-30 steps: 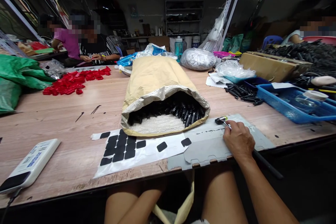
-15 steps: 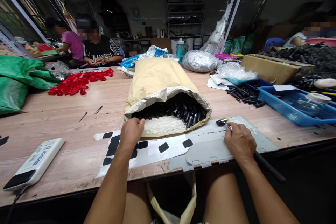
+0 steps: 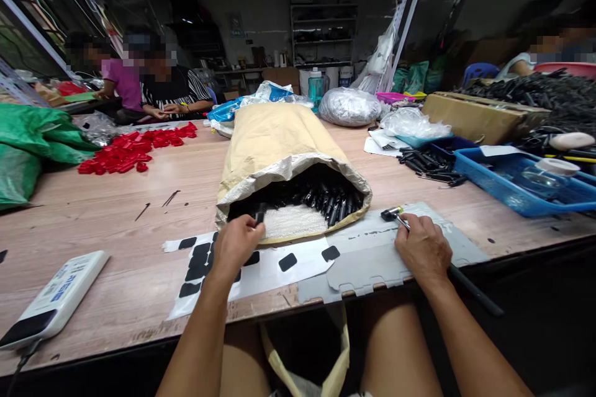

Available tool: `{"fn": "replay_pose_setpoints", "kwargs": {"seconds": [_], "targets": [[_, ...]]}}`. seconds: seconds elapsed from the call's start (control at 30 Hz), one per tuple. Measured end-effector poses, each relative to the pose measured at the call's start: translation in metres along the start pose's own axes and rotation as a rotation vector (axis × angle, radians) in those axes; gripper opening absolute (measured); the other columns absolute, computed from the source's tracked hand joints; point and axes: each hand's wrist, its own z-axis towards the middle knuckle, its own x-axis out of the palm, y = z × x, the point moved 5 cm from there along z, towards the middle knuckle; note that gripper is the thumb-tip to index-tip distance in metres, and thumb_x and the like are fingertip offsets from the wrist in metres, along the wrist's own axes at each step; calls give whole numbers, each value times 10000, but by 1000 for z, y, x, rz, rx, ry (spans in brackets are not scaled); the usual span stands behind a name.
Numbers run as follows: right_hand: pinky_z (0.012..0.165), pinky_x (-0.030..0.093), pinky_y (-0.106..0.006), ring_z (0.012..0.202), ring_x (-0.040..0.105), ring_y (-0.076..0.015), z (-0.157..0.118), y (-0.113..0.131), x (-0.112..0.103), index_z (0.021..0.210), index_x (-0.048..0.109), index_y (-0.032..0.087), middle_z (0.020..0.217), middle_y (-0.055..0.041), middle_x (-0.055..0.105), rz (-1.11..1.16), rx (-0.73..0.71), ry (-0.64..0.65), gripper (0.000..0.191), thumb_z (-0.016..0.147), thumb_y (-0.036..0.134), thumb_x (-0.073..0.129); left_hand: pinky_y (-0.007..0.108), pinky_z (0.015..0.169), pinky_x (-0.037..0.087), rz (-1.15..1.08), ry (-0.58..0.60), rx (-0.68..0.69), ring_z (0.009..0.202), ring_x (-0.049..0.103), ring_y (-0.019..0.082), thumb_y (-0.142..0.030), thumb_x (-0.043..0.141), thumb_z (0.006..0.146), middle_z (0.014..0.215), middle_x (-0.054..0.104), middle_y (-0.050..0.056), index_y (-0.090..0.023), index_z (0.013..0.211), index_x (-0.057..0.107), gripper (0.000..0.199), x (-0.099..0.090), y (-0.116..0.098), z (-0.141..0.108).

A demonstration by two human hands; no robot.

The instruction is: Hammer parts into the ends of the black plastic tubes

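My left hand point(image 3: 236, 240) is closed on a small black piece point(image 3: 259, 214) at the lower left of the open mouth of a tan sack point(image 3: 284, 130). Inside the sack lie many black parts point(image 3: 338, 201) and a white bubbly sheet point(image 3: 295, 222). My right hand point(image 3: 423, 248) holds a tool with a metal shaft and a long dark handle point(image 3: 477, 291) over a grey mat point(image 3: 367, 260). By the tool's tip is a black piece with a yellow-green end point(image 3: 391, 214). Black squares point(image 3: 287, 262) lie on a white strip point(image 3: 267, 270) below the sack.
A white power bank point(image 3: 69, 291) with a cable lies at left, near red parts point(image 3: 125, 152) and a green bag point(image 3: 37, 139). Blue tray point(image 3: 526, 195), black parts and cardboard box point(image 3: 479, 115) stand at right. Two people sit across the table at left; another person is far right.
My left hand has moved slightly right from the sack's rim, and a black piece now shows in its fingers. My right hand keeps its grip on the tool. The view has shifted slightly.
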Motion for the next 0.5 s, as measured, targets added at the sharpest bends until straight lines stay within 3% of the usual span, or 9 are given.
{"fn": "replay_pose_setpoints", "kwargs": {"seconds": [0.13,0.23,0.5], "targets": [[688,304,-329,888,526,-229,1,-1,0,1140,693,210,978,-92,630,3,4,-1,264,926,247,544,275,633,403,-95,124,318,711,616,185,-370,639,824,785,693,5,-221,810,681,155,28,-33,-40],[695,308,-326,890,526,-228,1,-1,0,1133,696,213,984,-91,629,16,13,4,259,926,256,548,281,682,412,-125,154,480,762,597,181,-293,649,816,822,660,6,-214,824,665,80,46,-44,-55],[687,322,-329,893,534,-236,4,-7,5,1147,702,226,989,-101,639,59,47,75,274,924,257,546,290,713,433,-278,113,542,786,591,171,-300,690,848,925,637,3,-232,968,674,139,66,-33,-56]]}}
